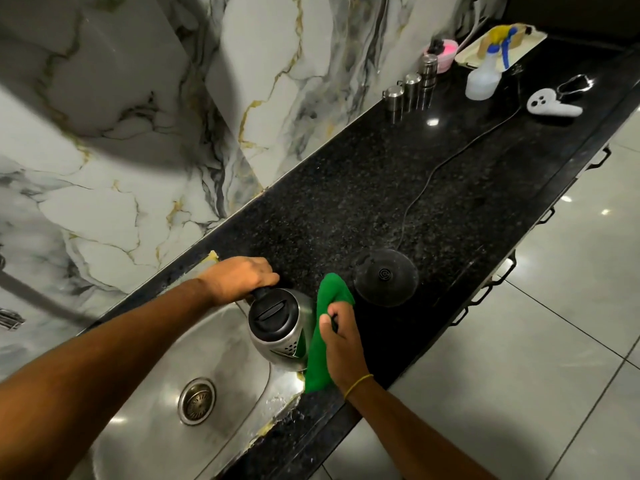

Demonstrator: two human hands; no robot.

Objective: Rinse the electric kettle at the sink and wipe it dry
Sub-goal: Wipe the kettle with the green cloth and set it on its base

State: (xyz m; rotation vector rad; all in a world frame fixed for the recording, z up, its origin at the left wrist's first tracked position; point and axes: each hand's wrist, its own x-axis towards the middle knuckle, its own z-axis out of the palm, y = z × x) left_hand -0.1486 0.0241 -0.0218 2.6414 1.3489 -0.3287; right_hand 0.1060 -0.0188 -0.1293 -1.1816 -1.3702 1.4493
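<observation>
Drying step, lower centre: left hand (pixel 239 277) fingers grip the steel electric kettle (pixel 280 327); right hand (pixel 341 344) fingers clutch the green cloth (pixel 320 355) against its side; next, probably wipe round.

Glossy metal kettle (pixel 280 329), seemingly cloth rag (pixel 320 341).

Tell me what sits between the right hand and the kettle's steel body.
In the head view, a green cloth lies between the right hand and the kettle, pressed against its side.
</observation>
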